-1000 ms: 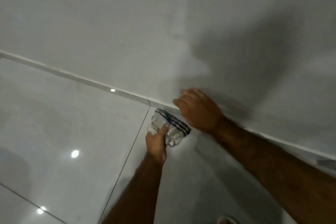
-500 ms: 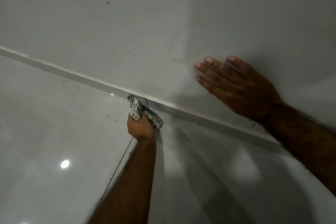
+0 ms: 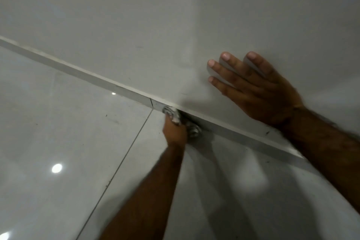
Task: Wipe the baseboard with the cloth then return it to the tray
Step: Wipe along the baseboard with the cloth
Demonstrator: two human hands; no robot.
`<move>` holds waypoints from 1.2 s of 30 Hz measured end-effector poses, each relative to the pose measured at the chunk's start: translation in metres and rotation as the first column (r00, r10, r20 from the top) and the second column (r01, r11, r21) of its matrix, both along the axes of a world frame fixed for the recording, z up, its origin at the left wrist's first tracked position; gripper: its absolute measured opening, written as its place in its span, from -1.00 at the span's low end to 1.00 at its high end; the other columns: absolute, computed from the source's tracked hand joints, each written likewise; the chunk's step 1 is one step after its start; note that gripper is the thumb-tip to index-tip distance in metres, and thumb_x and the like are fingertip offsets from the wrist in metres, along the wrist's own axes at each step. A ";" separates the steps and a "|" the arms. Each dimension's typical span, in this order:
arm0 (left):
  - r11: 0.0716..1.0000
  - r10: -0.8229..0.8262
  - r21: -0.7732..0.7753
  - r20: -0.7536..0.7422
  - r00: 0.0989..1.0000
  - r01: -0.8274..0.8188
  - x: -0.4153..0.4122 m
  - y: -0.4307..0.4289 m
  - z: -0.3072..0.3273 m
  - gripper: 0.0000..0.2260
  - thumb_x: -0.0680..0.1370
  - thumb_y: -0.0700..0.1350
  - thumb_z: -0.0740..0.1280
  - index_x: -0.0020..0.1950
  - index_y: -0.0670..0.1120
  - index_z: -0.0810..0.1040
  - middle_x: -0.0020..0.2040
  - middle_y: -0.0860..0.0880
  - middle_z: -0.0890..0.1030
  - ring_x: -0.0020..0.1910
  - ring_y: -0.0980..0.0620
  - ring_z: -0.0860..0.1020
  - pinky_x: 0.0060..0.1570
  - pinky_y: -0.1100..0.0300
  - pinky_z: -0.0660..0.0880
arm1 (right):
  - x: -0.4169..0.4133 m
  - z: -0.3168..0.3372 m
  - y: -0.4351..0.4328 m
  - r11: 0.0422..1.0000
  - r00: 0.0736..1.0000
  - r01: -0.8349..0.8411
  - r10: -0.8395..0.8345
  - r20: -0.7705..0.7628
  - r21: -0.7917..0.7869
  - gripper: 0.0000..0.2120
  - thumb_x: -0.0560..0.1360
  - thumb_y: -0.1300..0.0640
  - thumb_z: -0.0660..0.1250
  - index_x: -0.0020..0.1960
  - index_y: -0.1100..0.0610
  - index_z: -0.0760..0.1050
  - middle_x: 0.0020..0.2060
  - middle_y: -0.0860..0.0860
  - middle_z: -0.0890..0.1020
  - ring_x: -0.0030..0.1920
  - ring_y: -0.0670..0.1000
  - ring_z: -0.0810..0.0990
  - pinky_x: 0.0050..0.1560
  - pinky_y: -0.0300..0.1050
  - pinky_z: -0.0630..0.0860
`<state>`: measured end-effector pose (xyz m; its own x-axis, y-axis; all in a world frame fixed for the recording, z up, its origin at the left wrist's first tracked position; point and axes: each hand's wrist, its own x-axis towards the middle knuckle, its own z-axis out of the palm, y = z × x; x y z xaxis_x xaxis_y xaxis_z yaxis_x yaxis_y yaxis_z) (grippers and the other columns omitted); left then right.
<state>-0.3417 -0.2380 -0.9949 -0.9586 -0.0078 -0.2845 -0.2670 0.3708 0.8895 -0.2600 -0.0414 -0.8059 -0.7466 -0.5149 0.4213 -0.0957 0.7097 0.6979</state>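
L hand (image 3: 175, 131) fisted round a bunched cloth (image 3: 191, 130), fingers wrapped over its middle so wads stick out both sides: one lump up-left of the knuckles, another lower-right. Cloth looks pale w/ dark markings, too blurred to read the pattern. It's pressed against the baseboard (image 3: 81, 73), right where the strip meets the floor, just right of a vertical joint in the strip. L forearm runs down to the bottom edge, motion-blurred.

R hand (image 3: 259, 91) flat on the wall (image 3: 136, 25) above the baseboard, palm against the surface, fingers spread & pointing up-left, holding nothing. Wrist sits near the baseboard's top edge; forearm crosses over the strip & exits lower right.

Baseboard is a narrow grey band w/ a lighter top edge, running diagonally from upper left to lower right. Below it, glossy pale floor tiles (image 3: 58, 122) w/ a dark grout line angling down from near the joint, round light reflections & some small dark specks. Arm shadows fall across the tile at lower right. Wall is plain off-white w/ a few tiny dark marks.
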 end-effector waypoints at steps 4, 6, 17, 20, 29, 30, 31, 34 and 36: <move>0.967 0.248 0.063 -0.015 0.969 -0.247 -0.067 -0.039 0.004 -0.67 0.55 -0.34 0.33 0.30 -0.19 0.58 0.20 -0.16 0.67 0.17 -0.11 0.64 0.10 0.29 0.46 | -0.001 -0.002 0.001 0.999 1.000 -0.023 0.022 -0.021 -0.028 -0.55 0.71 0.18 0.24 0.59 0.16 0.39 0.62 0.15 0.33 0.60 0.20 0.33 0.59 0.17 0.19; 0.958 0.277 0.076 -0.009 0.961 -0.276 -0.074 -0.041 0.006 -0.64 0.57 -0.34 0.34 0.36 -0.18 0.56 0.24 -0.13 0.65 0.15 -0.02 0.59 0.15 0.31 0.45 | -0.002 -0.002 0.000 0.999 0.999 -0.029 0.028 -0.027 -0.039 -0.57 0.72 0.18 0.22 0.58 0.15 0.41 0.61 0.14 0.34 0.60 0.19 0.33 0.59 0.15 0.19; 0.943 -0.239 0.287 0.223 0.945 0.171 0.045 0.042 -0.029 -0.61 0.54 -0.29 0.37 0.37 -0.15 0.54 0.24 -0.10 0.64 0.21 -0.13 0.60 0.29 -0.01 0.55 | -0.006 -0.001 -0.003 0.997 0.996 -0.056 0.053 -0.069 -0.051 -0.65 0.76 0.08 0.23 0.51 0.13 0.51 0.56 0.11 0.43 0.55 0.16 0.42 0.56 0.15 0.21; 0.907 0.038 0.395 0.264 0.964 -0.144 0.005 0.018 -0.029 -0.76 0.57 -0.29 0.35 0.24 -0.24 0.58 0.08 -0.19 0.65 0.03 -0.18 0.64 -0.07 0.06 0.66 | -0.003 -0.001 -0.002 0.997 0.996 -0.059 0.056 -0.067 -0.045 -0.64 0.76 0.07 0.24 0.51 0.13 0.51 0.57 0.12 0.42 0.56 0.17 0.41 0.58 0.17 0.22; 0.863 0.017 0.473 0.326 0.945 -0.179 0.020 0.030 -0.032 -0.82 0.61 -0.30 0.29 0.15 -0.11 0.59 0.05 -0.15 0.68 0.07 -0.20 0.65 -0.05 0.06 0.64 | -0.003 -0.003 -0.002 0.995 0.994 -0.072 0.066 -0.091 -0.067 -0.67 0.77 0.08 0.22 0.47 0.13 0.55 0.56 0.11 0.43 0.55 0.16 0.42 0.58 0.19 0.21; 0.865 -0.051 0.485 0.341 0.938 -0.129 0.039 0.045 -0.031 -0.75 0.59 -0.31 0.30 0.25 -0.14 0.57 0.14 -0.17 0.68 0.11 -0.19 0.65 -0.02 0.08 0.64 | -0.003 -0.003 -0.001 0.995 0.994 -0.073 0.067 -0.091 -0.065 -0.67 0.77 0.07 0.22 0.48 0.13 0.55 0.56 0.12 0.43 0.55 0.16 0.42 0.59 0.16 0.21; 0.848 -0.109 0.521 0.350 0.930 -0.096 0.056 0.058 -0.029 -0.67 0.56 -0.32 0.31 0.32 -0.17 0.54 0.20 -0.18 0.68 0.14 -0.18 0.66 0.02 0.09 0.66 | -0.004 -0.003 -0.001 0.995 0.994 -0.072 0.067 -0.089 -0.063 -0.66 0.77 0.07 0.23 0.48 0.13 0.54 0.56 0.12 0.43 0.55 0.16 0.42 0.59 0.15 0.19; 0.770 -0.191 0.623 0.430 0.882 -0.137 0.083 0.079 -0.016 -0.62 0.52 -0.42 0.32 0.33 -0.25 0.55 0.17 -0.19 0.69 0.11 -0.19 0.68 -0.06 0.16 0.70 | -0.004 -0.004 -0.001 0.996 0.995 -0.069 0.064 -0.083 -0.058 -0.66 0.76 0.07 0.24 0.49 0.13 0.52 0.57 0.12 0.42 0.56 0.17 0.40 0.61 0.16 0.12; 0.748 -0.192 0.634 0.489 0.851 -0.196 0.077 0.076 -0.009 -0.74 0.52 -0.46 0.31 0.19 -0.32 0.57 0.01 -0.20 0.70 -0.02 -0.23 0.69 -0.23 0.20 0.69 | -0.003 -0.006 0.000 0.996 0.995 -0.063 0.058 -0.081 -0.059 -0.65 0.76 0.07 0.24 0.50 0.13 0.52 0.58 0.12 0.41 0.57 0.18 0.39 0.61 0.17 0.12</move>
